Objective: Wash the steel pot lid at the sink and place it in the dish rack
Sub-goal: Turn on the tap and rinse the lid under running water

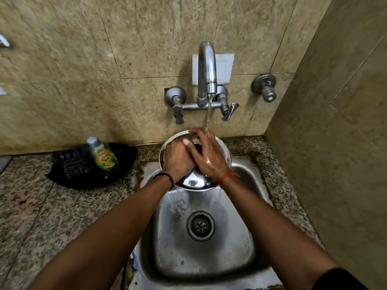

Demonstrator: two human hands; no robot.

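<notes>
the steel pot lid is held tilted over the back of the sink, right under the tap, water running onto it. the left hand curls round its left rim; the right hand lies flat, fingers spread, rubbing its face. best to turn the lid under the stream, keeping a firm rim grip since it looks slippery. a soap bottle stands left of the sink.
</notes>
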